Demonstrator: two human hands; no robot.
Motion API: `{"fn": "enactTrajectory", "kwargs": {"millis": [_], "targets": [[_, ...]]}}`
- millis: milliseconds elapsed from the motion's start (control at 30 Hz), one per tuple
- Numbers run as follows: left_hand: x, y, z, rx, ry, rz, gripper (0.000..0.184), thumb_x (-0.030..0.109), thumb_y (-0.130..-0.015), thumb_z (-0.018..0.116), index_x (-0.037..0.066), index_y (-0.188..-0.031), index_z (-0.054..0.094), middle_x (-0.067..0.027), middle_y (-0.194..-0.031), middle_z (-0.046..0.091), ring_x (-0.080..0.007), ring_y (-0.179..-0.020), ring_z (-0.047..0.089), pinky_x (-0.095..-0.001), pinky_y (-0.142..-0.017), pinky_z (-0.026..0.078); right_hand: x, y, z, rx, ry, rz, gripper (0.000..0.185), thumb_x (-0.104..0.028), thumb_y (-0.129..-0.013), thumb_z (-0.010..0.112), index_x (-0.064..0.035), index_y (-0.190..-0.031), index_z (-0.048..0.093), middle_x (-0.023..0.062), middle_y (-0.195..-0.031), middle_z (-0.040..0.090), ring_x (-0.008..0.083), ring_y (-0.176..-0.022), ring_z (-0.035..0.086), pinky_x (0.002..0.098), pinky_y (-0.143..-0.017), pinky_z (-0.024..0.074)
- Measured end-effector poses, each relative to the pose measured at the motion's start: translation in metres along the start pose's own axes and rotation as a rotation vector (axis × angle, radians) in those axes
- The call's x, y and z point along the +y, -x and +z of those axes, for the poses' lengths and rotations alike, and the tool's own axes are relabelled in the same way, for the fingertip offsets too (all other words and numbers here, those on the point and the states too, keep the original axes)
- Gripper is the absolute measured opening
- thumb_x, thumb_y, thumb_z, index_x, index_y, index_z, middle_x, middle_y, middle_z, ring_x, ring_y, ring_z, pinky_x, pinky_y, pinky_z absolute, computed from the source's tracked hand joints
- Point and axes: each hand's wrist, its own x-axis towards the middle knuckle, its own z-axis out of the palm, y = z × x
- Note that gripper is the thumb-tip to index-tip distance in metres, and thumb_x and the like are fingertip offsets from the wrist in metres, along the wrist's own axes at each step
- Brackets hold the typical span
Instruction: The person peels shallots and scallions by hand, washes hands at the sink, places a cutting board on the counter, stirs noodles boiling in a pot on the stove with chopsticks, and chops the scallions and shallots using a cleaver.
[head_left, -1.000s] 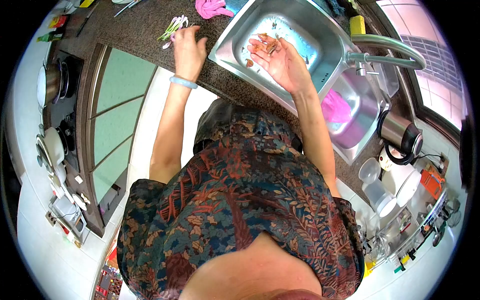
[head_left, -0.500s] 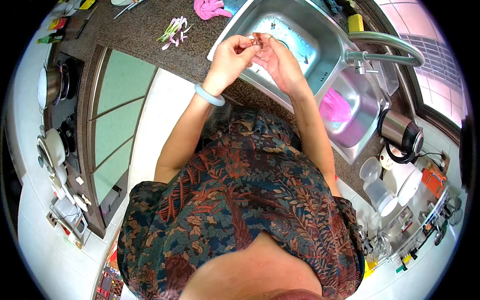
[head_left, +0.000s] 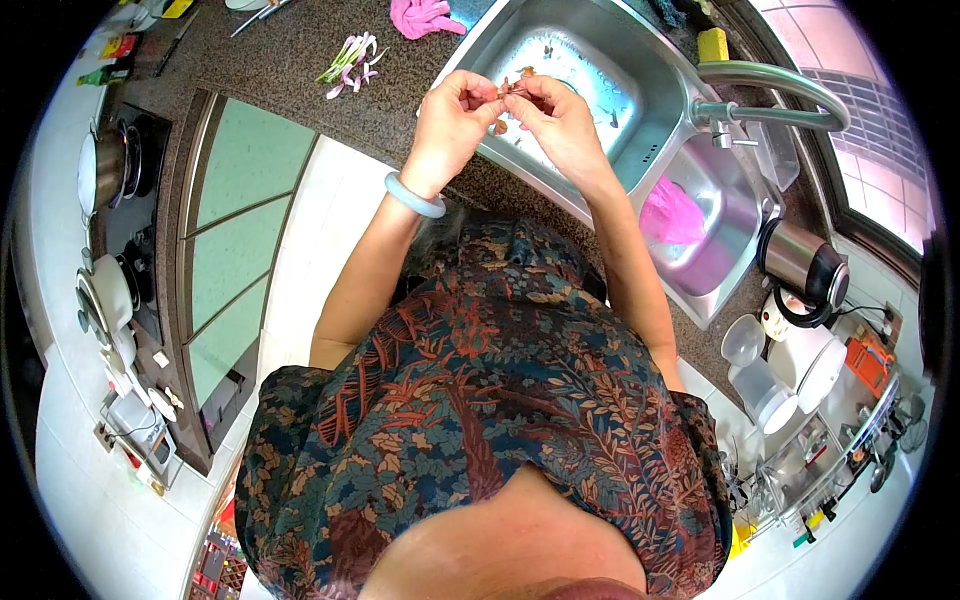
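Over the near left edge of the steel sink basin (head_left: 640,60), my left hand (head_left: 452,125) and my right hand (head_left: 558,120) meet at the fingertips. Both are closed on small reddish-brown peels (head_left: 526,73), partly hidden by the fingers. Some brown bits show just beneath and beside the fingers. Dark scraps lie on the wet basin floor. To the left, a small bunch of white and purple peeled shallots or stems (head_left: 350,66) with green tips rests on the speckled counter (head_left: 250,90).
A pink cloth or glove (head_left: 425,16) lies behind on the counter. The second basin holds a pink bag (head_left: 672,212). At the right are the faucet (head_left: 790,75), a yellow sponge (head_left: 712,45) and a kettle (head_left: 798,262). Pots (head_left: 104,170) stand on the hob at the left.
My left hand has come from the bunch on the counter to meet my right hand over the sink. My right hand has turned from palm-up to a pinch.
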Motion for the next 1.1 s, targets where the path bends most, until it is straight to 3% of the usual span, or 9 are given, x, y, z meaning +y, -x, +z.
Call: {"fn": "enactTrajectory", "kwargs": {"millis": [300, 500, 600, 667, 767, 900, 1100], "targets": [[0.005, 0.004, 0.002, 0.03, -0.126, 0.015, 0.015, 0.002, -0.087, 0.071, -0.002, -0.1, 0.066, -0.0063, -0.095, 0.071, -0.0101, -0.088, 0.065, -0.0232, -0.079, 0.053, 0.008, -0.007, -0.002, 0.01, 0.069, 0.003, 0.027, -0.02, -0.09, 0.065, 0.0042, -0.102, 0.067, 0.0105, -0.077, 0.068, 0.014, -0.069, 0.063, 0.0288, -0.065, 0.0498], [-0.001, 0.002, 0.002, 0.044, -0.063, -0.009, 0.015, 0.001, -0.087, 0.071, -0.002, -0.1, 0.067, -0.0069, -0.092, 0.071, -0.0107, -0.085, 0.066, -0.0234, -0.078, 0.053, 0.01, -0.006, 0.003, 0.056, 0.043, 0.062, 0.03, -0.021, -0.089, 0.064, 0.006, -0.102, 0.066, 0.01, -0.078, 0.068, 0.0114, -0.071, 0.062, 0.0273, -0.066, 0.0488], [-0.012, -0.003, -0.008, -0.056, 0.088, -0.009, 0.016, 0.002, -0.088, 0.07, -0.004, -0.103, 0.065, -0.0083, -0.093, 0.07, -0.0124, -0.085, 0.067, -0.0244, -0.079, 0.055, 0.009, -0.005, 0.003, 0.036, 0.039, 0.018, 0.03, -0.02, -0.089, 0.064, 0.0065, -0.104, 0.065, 0.0092, -0.081, 0.068, 0.0106, -0.072, 0.061, 0.0264, -0.066, 0.0483], [-0.005, -0.003, -0.013, -0.132, 0.349, -0.234, 0.02, 0.003, -0.091, 0.067, -0.003, -0.11, 0.062, -0.0088, -0.098, 0.068, -0.0138, -0.086, 0.067, -0.0257, -0.081, 0.057, 0.003, -0.004, -0.001, -0.003, -0.006, 0.035, 0.03, -0.02, -0.089, 0.064, 0.0057, -0.104, 0.065, 0.0079, -0.083, 0.068, 0.0103, -0.073, 0.061, 0.0261, -0.066, 0.0483], [0.0, -0.003, -0.021, -0.211, 0.553, -0.382, 0.017, 0.004, -0.092, 0.066, -0.003, -0.107, 0.061, -0.011, -0.103, 0.066, -0.0171, -0.091, 0.068, -0.0295, -0.084, 0.059, -0.004, -0.004, -0.008, -0.09, -0.106, 0.08, 0.028, -0.019, -0.089, 0.063, 0.0037, -0.105, 0.064, 0.0051, -0.086, 0.067, 0.0096, -0.074, 0.06, 0.0252, -0.067, 0.0482], [-0.005, -0.004, -0.026, -0.282, 0.643, -0.432, 0.02, 0.006, -0.093, 0.066, -0.003, -0.11, 0.06, -0.0106, -0.105, 0.065, -0.0177, -0.094, 0.067, -0.0293, -0.085, 0.059, 0.002, -0.005, -0.008, -0.173, -0.25, 0.099, 0.026, -0.019, -0.09, 0.063, 0.0019, -0.106, 0.064, 0.0033, -0.089, 0.065, 0.0085, -0.075, 0.058, 0.024, -0.07, 0.0482], [-0.003, -0.003, -0.028, -0.261, 0.535, -0.412, 0.026, 0.005, -0.094, 0.064, 0.0, -0.118, 0.057, -0.0083, -0.108, 0.064, -0.0139, -0.094, 0.066, -0.0257, -0.085, 0.058, -0.004, -0.003, -0.008, -0.177, -0.141, 0.067, 0.03, -0.022, -0.092, 0.065, 0.0033, -0.108, 0.063, 0.0045, -0.091, 0.065, 0.0094, -0.076, 0.058, 0.0259, -0.072, 0.049]]}}
